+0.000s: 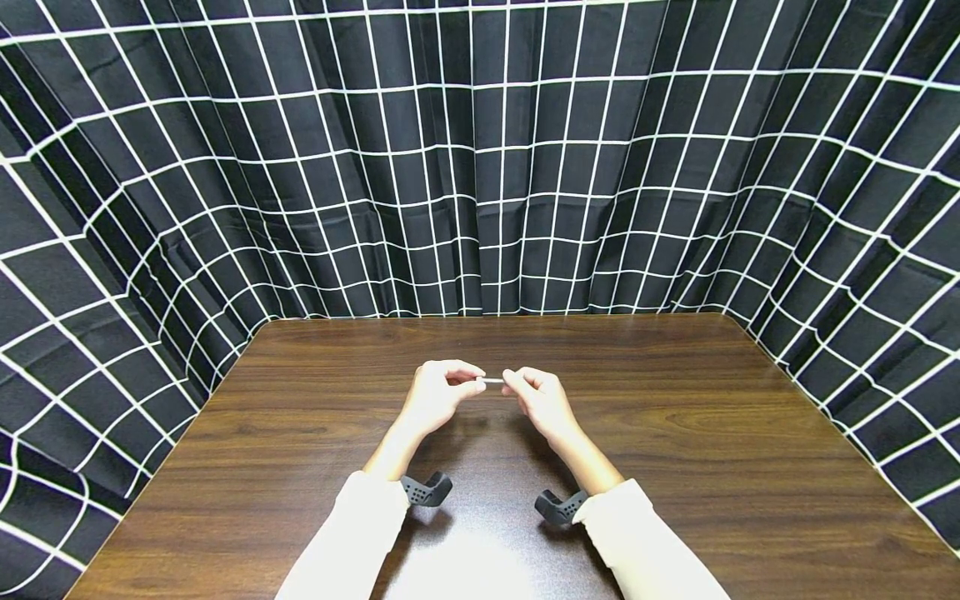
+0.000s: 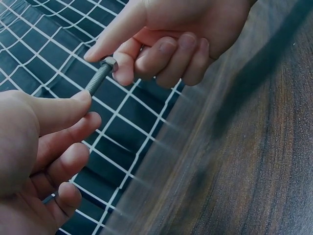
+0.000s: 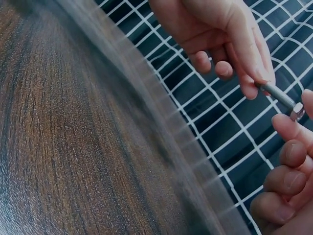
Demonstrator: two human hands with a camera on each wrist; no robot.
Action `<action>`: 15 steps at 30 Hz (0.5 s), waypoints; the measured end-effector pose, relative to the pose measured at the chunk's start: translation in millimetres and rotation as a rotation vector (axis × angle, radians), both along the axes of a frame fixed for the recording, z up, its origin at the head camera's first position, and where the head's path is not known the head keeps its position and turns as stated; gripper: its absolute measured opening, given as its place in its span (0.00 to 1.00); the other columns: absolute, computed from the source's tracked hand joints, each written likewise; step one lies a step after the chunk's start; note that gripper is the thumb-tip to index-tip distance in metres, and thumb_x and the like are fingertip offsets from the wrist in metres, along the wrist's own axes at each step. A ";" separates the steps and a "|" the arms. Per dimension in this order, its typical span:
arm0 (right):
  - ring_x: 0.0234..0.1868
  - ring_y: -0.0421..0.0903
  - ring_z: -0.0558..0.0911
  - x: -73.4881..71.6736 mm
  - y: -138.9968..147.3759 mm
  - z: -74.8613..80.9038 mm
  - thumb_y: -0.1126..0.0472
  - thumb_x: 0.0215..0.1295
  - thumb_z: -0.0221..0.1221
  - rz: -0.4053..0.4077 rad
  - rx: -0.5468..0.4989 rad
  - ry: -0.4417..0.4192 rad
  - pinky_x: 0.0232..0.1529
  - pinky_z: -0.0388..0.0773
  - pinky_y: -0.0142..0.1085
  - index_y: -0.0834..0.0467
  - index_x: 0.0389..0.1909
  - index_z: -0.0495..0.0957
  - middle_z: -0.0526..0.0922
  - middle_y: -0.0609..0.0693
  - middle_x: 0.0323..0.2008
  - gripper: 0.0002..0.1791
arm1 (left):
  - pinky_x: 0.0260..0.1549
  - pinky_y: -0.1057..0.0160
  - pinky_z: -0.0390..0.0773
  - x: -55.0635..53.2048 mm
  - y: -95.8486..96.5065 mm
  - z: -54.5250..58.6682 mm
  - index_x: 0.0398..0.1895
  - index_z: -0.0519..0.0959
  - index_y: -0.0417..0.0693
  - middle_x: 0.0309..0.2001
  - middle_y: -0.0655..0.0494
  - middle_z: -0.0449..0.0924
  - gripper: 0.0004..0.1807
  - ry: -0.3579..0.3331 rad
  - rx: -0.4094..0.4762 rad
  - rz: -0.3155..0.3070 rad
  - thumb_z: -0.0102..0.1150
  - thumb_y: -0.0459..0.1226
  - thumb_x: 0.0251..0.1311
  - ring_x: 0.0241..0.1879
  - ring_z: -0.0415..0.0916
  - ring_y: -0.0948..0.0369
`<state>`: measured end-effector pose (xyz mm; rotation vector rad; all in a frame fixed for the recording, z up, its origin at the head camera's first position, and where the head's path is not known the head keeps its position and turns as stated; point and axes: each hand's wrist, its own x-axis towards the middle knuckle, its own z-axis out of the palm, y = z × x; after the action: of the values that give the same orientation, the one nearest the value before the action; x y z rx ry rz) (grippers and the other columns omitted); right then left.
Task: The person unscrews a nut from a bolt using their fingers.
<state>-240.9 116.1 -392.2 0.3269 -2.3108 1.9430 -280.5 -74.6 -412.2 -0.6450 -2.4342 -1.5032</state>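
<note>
Above the table, both hands meet at a grey threaded bolt (image 2: 99,79), a thin pale line between them in the head view. My left hand (image 1: 435,398) pinches the plain end of its shank between thumb and forefinger, with the other fingers loosely bent. At the opposite end is a shiny hexagonal piece (image 3: 297,111). The thumb and forefinger of my right hand (image 1: 543,406) lie on either side of that piece, and its remaining fingers curl toward the palm. Skin covers the shank's tip at the left hand.
A brown wood-grain table (image 1: 300,433) spreads beneath the hands. Black curtains (image 1: 487,183) with a white grid stand behind it and along both sides. Each wrist wears a dark strap mount, the left one (image 1: 427,490) and the right one (image 1: 561,506), near pale sleeves.
</note>
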 end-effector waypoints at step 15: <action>0.13 0.36 0.61 -3.5 2.5 -6.9 0.71 0.64 0.59 0.030 -0.110 0.014 0.16 0.56 0.28 0.75 0.40 0.77 0.65 0.43 0.12 0.09 | 0.32 0.65 0.78 -0.6 -1.4 -1.2 0.37 0.86 0.43 0.32 0.58 0.86 0.08 -0.010 0.024 -0.002 0.70 0.34 0.54 0.30 0.82 0.64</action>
<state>-244.5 118.7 -399.1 0.3652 -2.1927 2.0645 -281.2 -75.9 -413.3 -0.6369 -2.4198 -1.5374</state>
